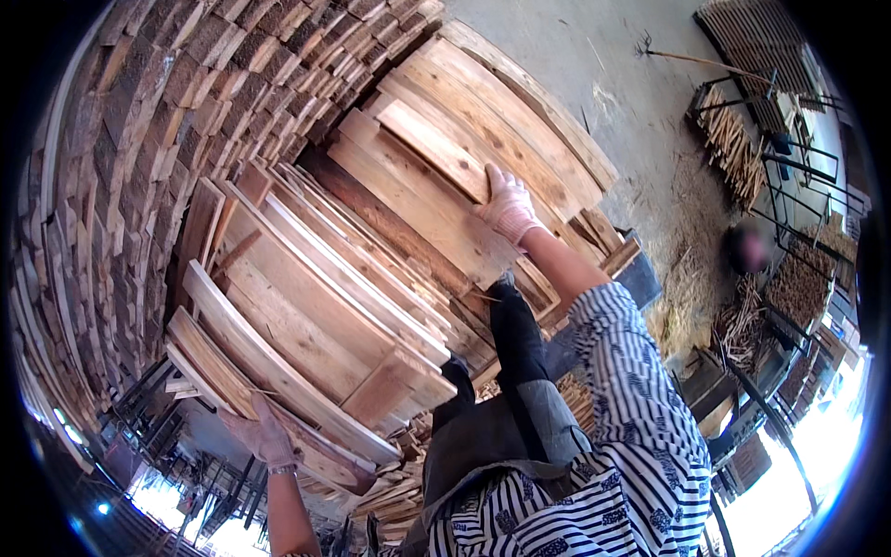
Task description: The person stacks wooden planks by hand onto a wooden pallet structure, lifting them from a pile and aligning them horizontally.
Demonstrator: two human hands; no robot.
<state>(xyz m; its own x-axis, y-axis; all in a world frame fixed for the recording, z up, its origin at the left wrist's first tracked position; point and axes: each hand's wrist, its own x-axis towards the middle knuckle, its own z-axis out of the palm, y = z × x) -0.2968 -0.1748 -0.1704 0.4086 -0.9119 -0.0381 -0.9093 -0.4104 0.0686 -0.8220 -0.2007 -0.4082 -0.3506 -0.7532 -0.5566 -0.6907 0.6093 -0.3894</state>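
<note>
Board wall: tall bank of stacked boards (139,139), rough ends showing, filling the left side.
Floor: bare grey concrete (529,56), upper centre, with wood litter toward the right.
Flat stack: broad pale planks (548,135), lying side by side, knots visible; set beyond the person's legs.
Mixed stack: light boards (297,325), several on edge, left of the flat stack; a short wide block (385,379) lies across its near end.
Clothing: black-and-white striped shirt (640,408); dark apron (483,436).
Stick bundles: thin wooden sticks (729,144), piled among dark metal frames at right.
Fork: long wooden handle (701,63), pronged head, on the floor at upper right.
Narrow board: one pale length (432,144), on top of the flat stack, its near end at the right hand.
Right hand: gloved hand (509,206), fingers grasping the narrow board's near end.
Left hand: gloved hand (263,436), against the outermost boards of the mixed stack; cannot tell whether its fingers grip them.
Wristband: light band (282,470), left wrist.
</note>
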